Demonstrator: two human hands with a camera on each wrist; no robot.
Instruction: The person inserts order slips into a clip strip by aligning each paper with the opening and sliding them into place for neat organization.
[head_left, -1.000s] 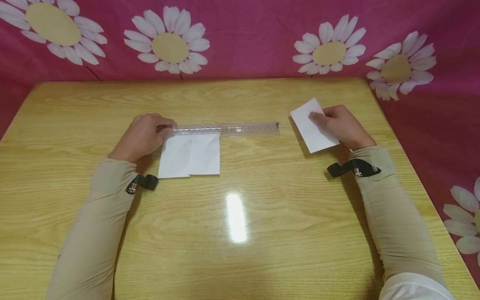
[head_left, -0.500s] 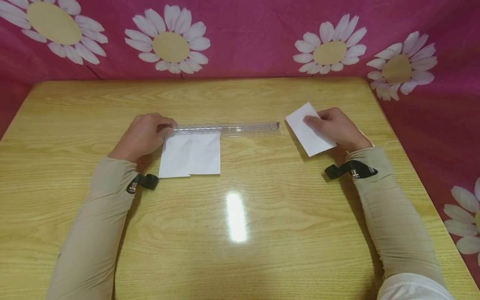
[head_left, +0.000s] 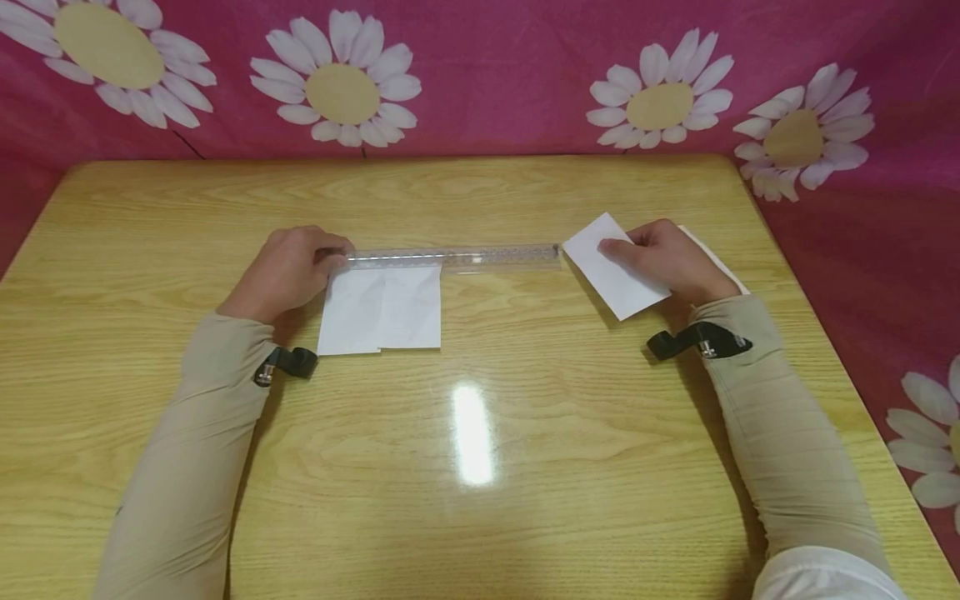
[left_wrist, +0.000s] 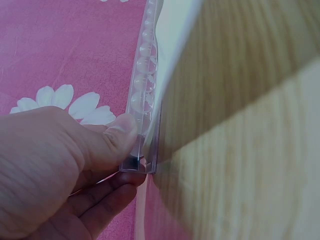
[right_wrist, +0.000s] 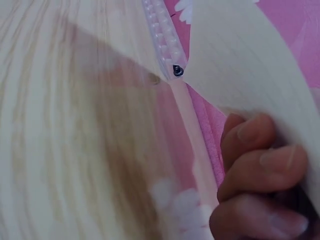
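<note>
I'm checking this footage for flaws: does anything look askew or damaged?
Yes: the white paper along the clear strip has a small step in its near edge at the middle line, the left part jutting slightly past the right. It could be a tear or unevenly joined pieces; I cannot tell which.

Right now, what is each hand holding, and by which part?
The left hand pinches the clear strip at its left end; the right hand grips a white sheet by its right side, as seen in the head view.
</note>
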